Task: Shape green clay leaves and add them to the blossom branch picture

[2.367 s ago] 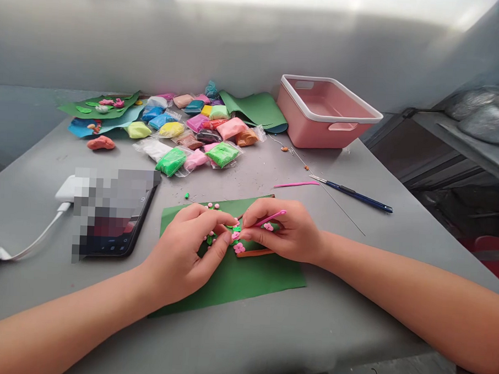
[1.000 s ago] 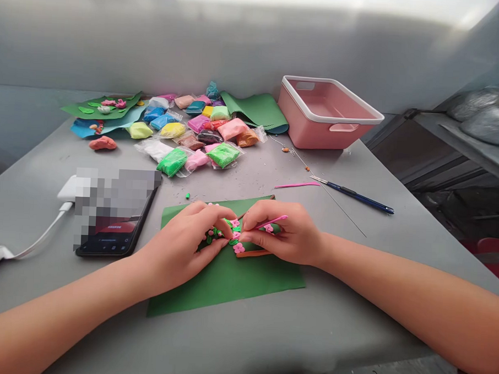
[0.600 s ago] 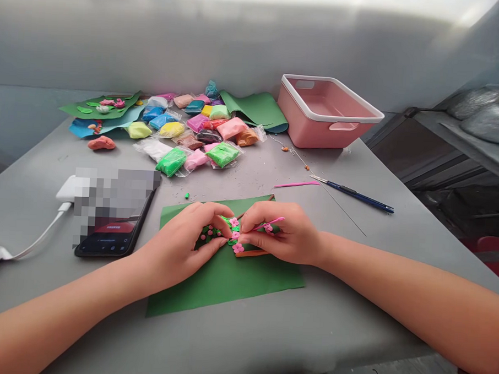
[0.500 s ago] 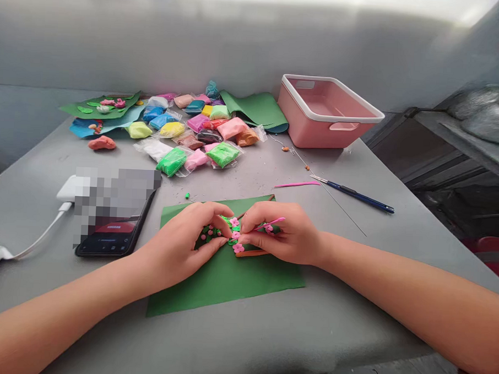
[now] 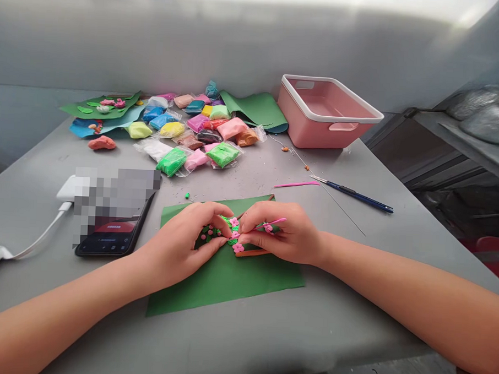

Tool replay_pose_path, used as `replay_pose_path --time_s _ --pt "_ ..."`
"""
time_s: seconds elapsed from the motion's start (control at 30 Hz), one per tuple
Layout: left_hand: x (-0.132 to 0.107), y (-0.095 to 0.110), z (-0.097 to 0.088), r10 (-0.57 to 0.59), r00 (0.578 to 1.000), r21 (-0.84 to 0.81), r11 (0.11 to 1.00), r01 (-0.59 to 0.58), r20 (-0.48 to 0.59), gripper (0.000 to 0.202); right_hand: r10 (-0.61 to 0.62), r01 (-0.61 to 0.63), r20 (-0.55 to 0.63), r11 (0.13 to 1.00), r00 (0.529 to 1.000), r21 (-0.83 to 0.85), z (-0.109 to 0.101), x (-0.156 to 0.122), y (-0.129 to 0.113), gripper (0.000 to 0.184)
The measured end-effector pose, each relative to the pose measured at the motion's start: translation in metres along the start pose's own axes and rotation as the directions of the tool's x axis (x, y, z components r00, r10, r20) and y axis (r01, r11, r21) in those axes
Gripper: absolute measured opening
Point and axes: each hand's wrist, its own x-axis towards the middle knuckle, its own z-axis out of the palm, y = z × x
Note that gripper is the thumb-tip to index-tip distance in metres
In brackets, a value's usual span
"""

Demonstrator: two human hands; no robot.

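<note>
On a green sheet (image 5: 228,285) lies a clay picture with pink clay flowers (image 5: 238,247), green clay leaves and an orange-brown clay strip (image 5: 252,253) along its lower side. My right hand (image 5: 286,233) pinches a thin pink clay strip (image 5: 278,221), whose free end sticks up over the knuckles. From the left, my left hand (image 5: 193,234) curls over the picture. Its thumb and a fingertip close at the other end of the pink strip, beside the flowers. Small pink buds show under its fingers; the rest is hidden by both hands.
A phone (image 5: 115,242) with a white cable (image 5: 44,230) lies left. Behind are several bags of coloured clay (image 5: 224,153) and a pink basket (image 5: 318,129). A dark blue pen-like tool (image 5: 360,197), a wire (image 5: 343,205) and another pink strip (image 5: 296,184) lie right.
Both hands stay almost in place. The free end of the pink clay strip in my right hand has shifted very slightly to the right.
</note>
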Motion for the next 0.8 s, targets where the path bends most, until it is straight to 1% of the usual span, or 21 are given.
replay_pose_path --time_s 0.5,0.8 --pt "-0.0004 0.0006 -0.001 -0.005 1.0 -0.01 1.0 0.004 -0.004 0.026 -0.044 0.044 0.035 0.999 0.998 -0.009 0.0004 0.0003 0.0012 0.007" --pt "-0.002 0.0022 -0.002 0.036 0.999 0.033 0.999 -0.036 0.0 0.029 -0.065 0.065 0.033 0.998 0.997 -0.014 0.0005 0.0012 0.0006 0.007"
